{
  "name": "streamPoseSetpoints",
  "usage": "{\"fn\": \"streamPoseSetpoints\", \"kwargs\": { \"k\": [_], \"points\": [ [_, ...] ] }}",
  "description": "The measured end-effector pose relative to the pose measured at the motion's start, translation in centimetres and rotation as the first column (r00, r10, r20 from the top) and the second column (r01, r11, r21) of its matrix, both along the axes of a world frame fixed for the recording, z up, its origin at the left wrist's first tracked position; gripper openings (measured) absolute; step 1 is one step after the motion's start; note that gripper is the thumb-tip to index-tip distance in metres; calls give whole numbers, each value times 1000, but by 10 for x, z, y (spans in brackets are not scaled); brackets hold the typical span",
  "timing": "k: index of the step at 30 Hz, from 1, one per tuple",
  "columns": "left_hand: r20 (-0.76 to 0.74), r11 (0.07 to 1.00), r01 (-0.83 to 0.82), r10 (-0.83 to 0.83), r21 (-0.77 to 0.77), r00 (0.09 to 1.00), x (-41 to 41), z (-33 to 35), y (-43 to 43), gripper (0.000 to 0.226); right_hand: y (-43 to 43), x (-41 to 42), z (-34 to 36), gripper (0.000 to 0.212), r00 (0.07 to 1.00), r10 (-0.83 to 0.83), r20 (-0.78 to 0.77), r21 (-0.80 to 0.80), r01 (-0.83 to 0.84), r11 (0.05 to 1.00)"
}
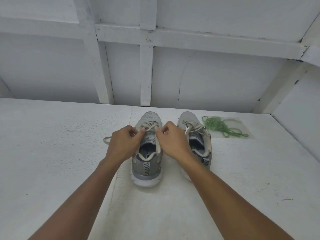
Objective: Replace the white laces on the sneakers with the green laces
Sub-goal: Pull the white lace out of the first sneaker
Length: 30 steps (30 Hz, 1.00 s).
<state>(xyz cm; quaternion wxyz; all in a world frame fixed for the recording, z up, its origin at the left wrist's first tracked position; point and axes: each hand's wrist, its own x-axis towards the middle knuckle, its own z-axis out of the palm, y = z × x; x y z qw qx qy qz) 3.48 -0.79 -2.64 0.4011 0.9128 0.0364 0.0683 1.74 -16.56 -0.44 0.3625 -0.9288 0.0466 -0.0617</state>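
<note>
Head view: your left hand (124, 142) and right hand (171, 141) each pinch the white lace (150, 126) over the left sneaker (147, 170), curled fingers hiding the eyelets beneath. Your right wrist partly covers the right sneaker (205, 146) just beside it. The green laces (220, 126) lie tangled on the table (60, 153) to its right, ends indistinct.

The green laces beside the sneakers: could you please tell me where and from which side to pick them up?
Probably pinch the dense tangle at the far left end of the green laces, coming from above with the right hand: they lie flat, and the loose loops trail off to the right.
</note>
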Motion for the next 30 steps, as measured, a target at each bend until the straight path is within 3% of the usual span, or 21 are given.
{"fn": "streamPoseSetpoints", "kwargs": {
  "k": [4, 7, 10, 19, 23, 28, 30],
  "points": [
    [-2, 994, -19, 19, -111, 1000, -1, -4, -2, 41, 5, 11, 12, 15, 962, 178, 205, -220, -132, 966],
    [-28, 964, -66, 60, -256, 998, -3, -6, -5, 47, 13, 24, 11, 19, 915, 376, 149, -405, -290, 867],
    [-47, 934, -109, 99, -339, 994, -4, -11, -5, 49, 20, 34, 7, 21, 891, 450, 60, -535, -352, 768],
    [-31, 919, -132, 130, -372, 991, -7, -14, -10, 42, 29, 44, 7, 14, 905, 421, 51, -609, -306, 732],
    [-23, 925, -131, 131, -357, 991, -6, -16, -10, 41, 26, 47, 13, 18, 922, 373, 101, -691, -204, 693],
    [-14, 919, -134, 139, -370, 990, -7, -15, -11, 42, 11, 53, 25, 28, 967, 177, 183, -632, -22, 775],
    [-20, 915, -140, 143, -378, 989, -6, -17, -11, 41, 10, 51, 23, 38, 969, 199, 146, -573, -81, 816]
  ]
}}
